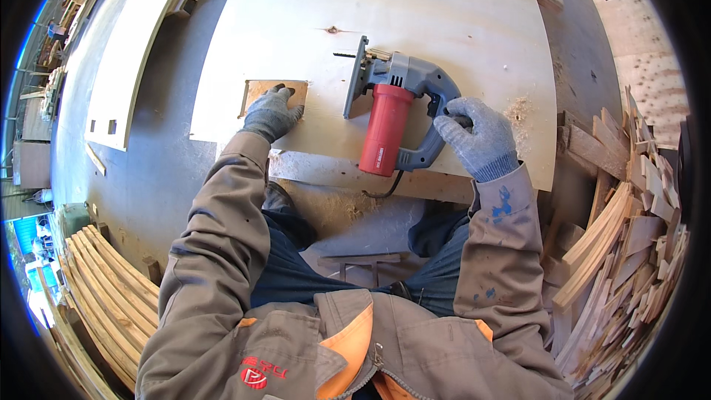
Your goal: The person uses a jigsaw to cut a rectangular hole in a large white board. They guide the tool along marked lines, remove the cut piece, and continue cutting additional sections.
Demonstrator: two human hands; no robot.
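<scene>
A pale plywood sheet [433, 16] lies in front of me, with a rectangular cutout [297, 94] near its left front corner. My left hand [273, 113], in a grey knit glove, rests at this cutout, its fingers spread over the wood surface seen inside. A red and grey jigsaw [389, 116] lies on its side on the sheet, its blade [344, 55] pointing left. Beside the jigsaw's rear handle is my gloved right hand [477, 136], fingers curled; whether they touch the handle I cannot tell.
Sawdust [519, 114] lies on the sheet's right side. Scrap wood strips [639, 255] are heaped at the right. Long timber battens [111, 294] are stacked at lower left. Another long panel [133, 39] with square holes stands at left. A dark cord [389, 191] hangs by the near edge.
</scene>
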